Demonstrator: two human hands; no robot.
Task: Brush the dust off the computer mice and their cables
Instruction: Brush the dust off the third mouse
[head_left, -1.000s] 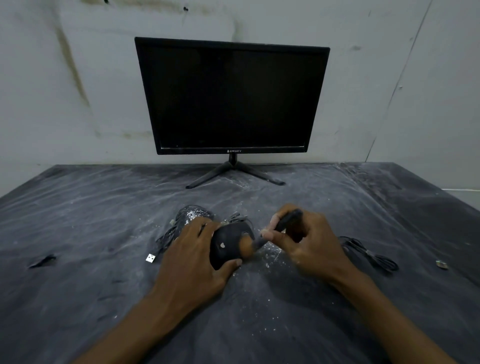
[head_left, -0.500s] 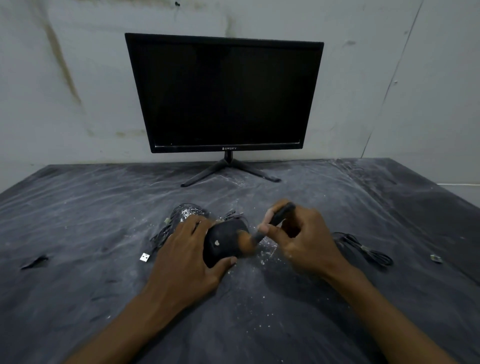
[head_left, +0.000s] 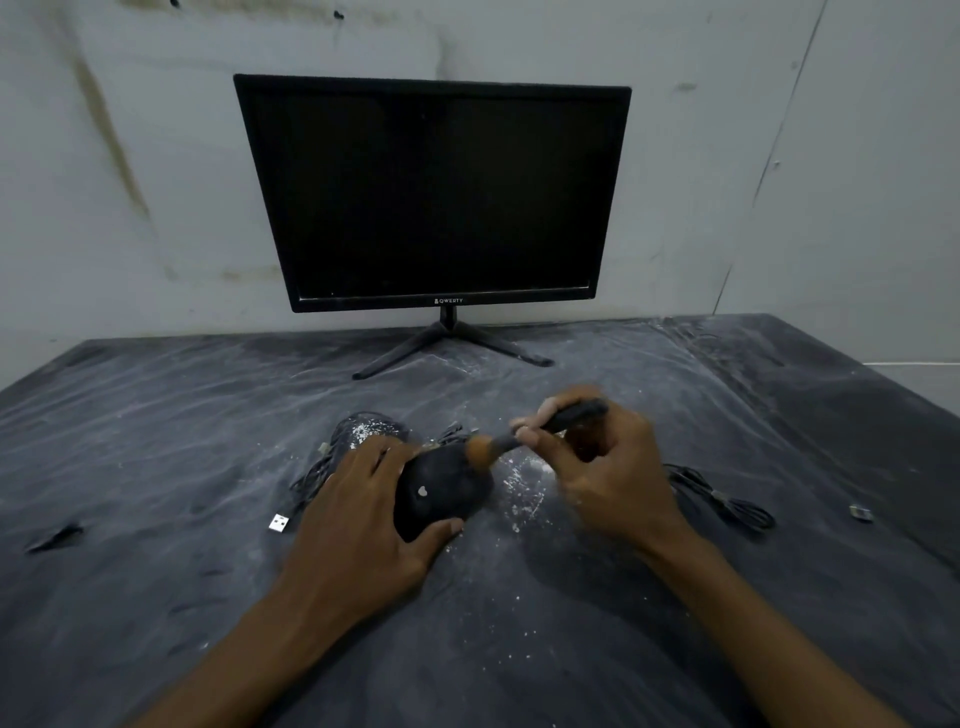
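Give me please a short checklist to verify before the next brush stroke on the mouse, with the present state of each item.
1. Left hand holds the black mouse steady: ok.
2. Right hand pinches the brush: ok.
3. Bristles on the mouse's front: ok, though blurred.
4. Second mouse behind is brushed: not ok, white specks on it.
5. Cable bundle to the right is dust-free: cannot tell.
6. USB plug lies clear of the hands: ok.
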